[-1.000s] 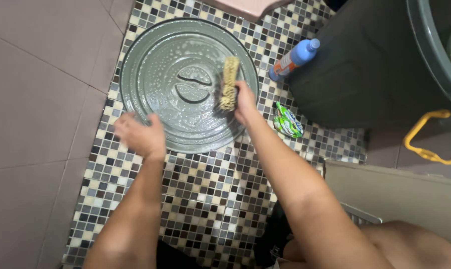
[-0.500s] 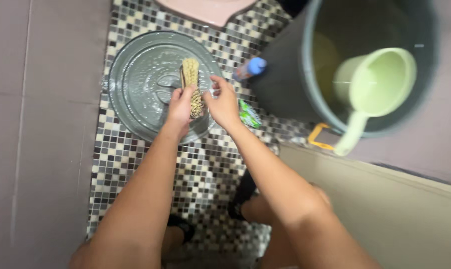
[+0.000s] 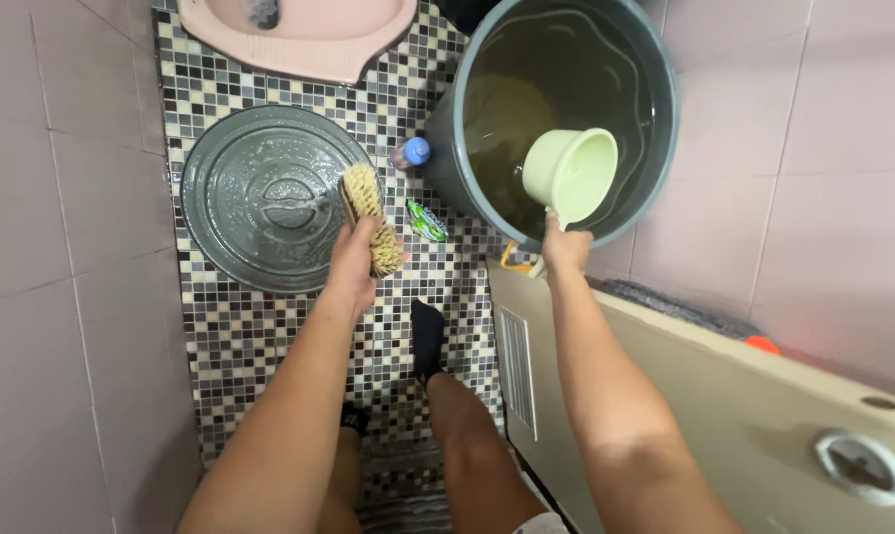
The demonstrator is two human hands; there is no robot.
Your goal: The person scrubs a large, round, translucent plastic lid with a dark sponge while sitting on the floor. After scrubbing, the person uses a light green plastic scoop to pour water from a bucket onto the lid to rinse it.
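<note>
Head view: looking straight down at a mosaic floor [image 3: 269, 346] between pale tiled walls, the person's two bare arms reaching forward.
Lid: a round grey-green lid [image 3: 235, 198], soapy and wet, lies flat on the floor at left, its moulded handle facing up.
Left hand: the left hand [image 3: 353, 259] is wrapped tight around a scrubbing brush [image 3: 368, 213], held just above the lid's right edge.
Brush direction: its long axis runs away from the person, tilted a little left at the far end; pale bristles face up.
Small items: a blue-capped bottle [image 3: 415, 151] and a green packet [image 3: 426, 221] lie between lid and bucket.
Right hand: the right hand [image 3: 564, 247] is closed on the handle of a light green dipper [image 3: 569, 175], its mouth turned towards the camera, over the water.
Bucket: a large dark bucket [image 3: 665, 148], filled with water, stands at right.
Step in hand: seemingly scrubbing paused, water being fetched.
Next move calls for: likely a level carry leftwards over the bottle to the lid.
</note>
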